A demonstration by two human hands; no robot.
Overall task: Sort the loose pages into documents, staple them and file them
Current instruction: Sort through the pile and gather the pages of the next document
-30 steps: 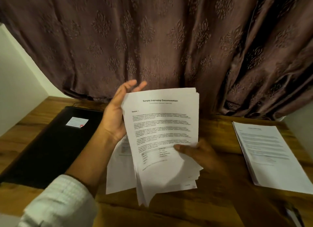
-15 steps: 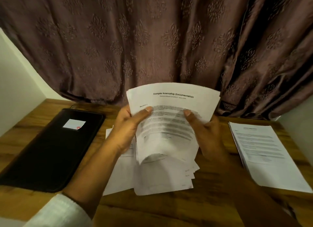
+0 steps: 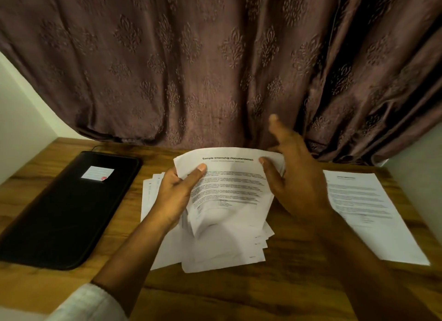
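A bundle of white pages (image 3: 229, 191), headed "Sample Internship Documentation", stands on its lower edge on the wooden desk, bowed and fanned at the bottom. My left hand (image 3: 178, 196) grips its left side, thumb on the front. My right hand (image 3: 294, 177) pinches the upper right corner with the thumb, the other fingers spread behind. More loose pages (image 3: 149, 194) lie flat under and left of the bundle. A separate stack of printed pages (image 3: 366, 210) lies at the right. A black file folder (image 3: 64, 213) with a white label lies at the left.
A brown patterned curtain (image 3: 215, 69) hangs behind the desk (image 3: 215, 294) and touches its back edge. White walls close in at the left and right. Bare wood shows along the front of the desk.
The bundle has come down from the air onto the desk and now bows on its lower edge. Both hands shifted to its upper sides; my right hand's fingers have spread.
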